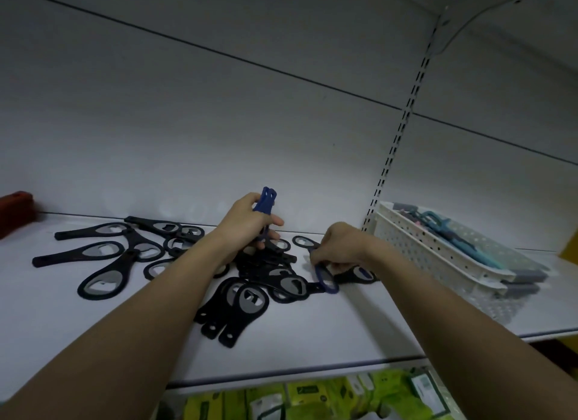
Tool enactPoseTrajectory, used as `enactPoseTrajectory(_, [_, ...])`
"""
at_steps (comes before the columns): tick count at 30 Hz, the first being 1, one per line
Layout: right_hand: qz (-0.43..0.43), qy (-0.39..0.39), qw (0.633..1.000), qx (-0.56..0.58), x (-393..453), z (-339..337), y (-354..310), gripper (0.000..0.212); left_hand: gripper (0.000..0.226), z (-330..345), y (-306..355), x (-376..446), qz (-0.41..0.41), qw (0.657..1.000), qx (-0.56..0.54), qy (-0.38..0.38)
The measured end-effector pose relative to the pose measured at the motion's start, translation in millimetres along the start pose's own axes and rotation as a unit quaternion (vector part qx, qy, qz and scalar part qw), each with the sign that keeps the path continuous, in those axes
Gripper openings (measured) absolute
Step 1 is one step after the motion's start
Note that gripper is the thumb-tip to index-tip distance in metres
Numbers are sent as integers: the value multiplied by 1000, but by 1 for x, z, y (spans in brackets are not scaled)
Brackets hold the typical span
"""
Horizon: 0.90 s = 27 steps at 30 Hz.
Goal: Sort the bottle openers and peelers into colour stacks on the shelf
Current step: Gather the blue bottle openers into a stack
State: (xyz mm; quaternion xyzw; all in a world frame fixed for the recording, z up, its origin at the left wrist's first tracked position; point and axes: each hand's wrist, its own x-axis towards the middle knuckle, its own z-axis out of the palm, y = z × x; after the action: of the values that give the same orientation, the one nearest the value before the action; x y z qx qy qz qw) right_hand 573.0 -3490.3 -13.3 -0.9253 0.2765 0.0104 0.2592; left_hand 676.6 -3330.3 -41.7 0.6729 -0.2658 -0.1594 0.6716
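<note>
Several black bottle openers (103, 280) lie scattered and overlapping on the white shelf (344, 325), with a denser heap (250, 297) in the middle. My left hand (247, 222) grips a small upright bunch of blue openers (266, 200), handles pointing up, above the heap. My right hand (339, 247) reaches down at the heap's right edge and pinches a blue opener (325, 277) that is tilted up off the shelf. Another dark opener (356, 275) lies under that hand.
A white perforated basket (438, 250) holding teal and grey peelers stands at the right, close to my right hand. A red object (15, 210) sits at the far left against the back wall. Green packaged goods (312, 397) fill the shelf below.
</note>
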Motion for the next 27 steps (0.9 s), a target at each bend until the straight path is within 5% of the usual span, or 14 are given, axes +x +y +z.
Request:
enactPoseTrajectory(5, [-43,2,970,237,-13,-10,-10,17,26,3,6,-3,-43,992,-104,-57])
enactPoseTrajectory(14, [-98,4,902,420,-17,-12,-28,23,33,12,5,-14,-11,977,-111,-182])
enactPoseTrajectory(18, [-97,44,938,330,-11,-21,-20,17,29,11,0,-11,6,987,-89,-136])
enactPoseTrajectory(22, [-78,134,987,44,8,-25,9,14,29,3,-4,-5,10,994,-83,-65])
enactPoseTrajectory(27, [-23,135,971,-197,39,-20,36,19,25,3,-6,0,15,994,-96,-39])
